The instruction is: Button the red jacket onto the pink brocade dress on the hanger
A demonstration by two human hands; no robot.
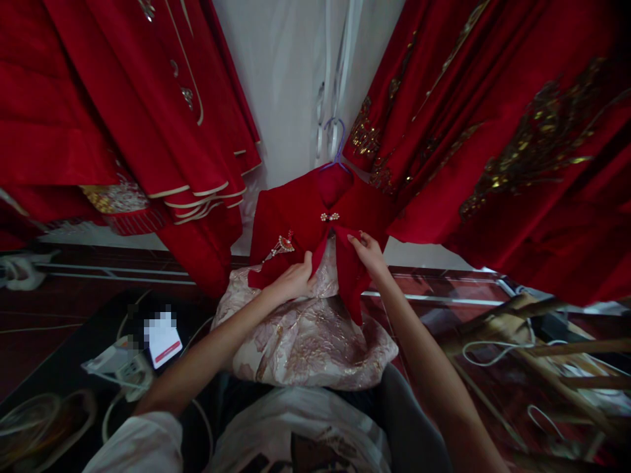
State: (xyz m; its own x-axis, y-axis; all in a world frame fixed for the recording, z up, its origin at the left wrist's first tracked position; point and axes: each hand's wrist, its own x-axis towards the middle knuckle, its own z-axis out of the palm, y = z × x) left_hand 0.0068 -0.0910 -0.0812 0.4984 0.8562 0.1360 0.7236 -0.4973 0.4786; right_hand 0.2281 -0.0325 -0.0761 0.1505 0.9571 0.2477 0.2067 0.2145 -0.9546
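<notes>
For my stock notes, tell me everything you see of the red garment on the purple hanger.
The red garment looks like matte cloth and is on a purple hanger. A pearly clasp joins the upper front; beneath it the front parts in an upside-down V. A fan-shaped ornament with pale strands sits at picture left. The right hand pinches one front edge; the left hand is at the other, its grip partly hidden. The lower part lies over pale patterned fabric.

- Embroidered red garments (493, 125), both sides: tops cut off.
- My T-shirt (261, 420): print cropped at bottom.
- White card (164, 347): upper part pixelated.
- My left hand (296, 281): fingertips unclear.
- Fan-shaped brooch (284, 245) on red jacket (280, 207): beads too small to count.
</notes>
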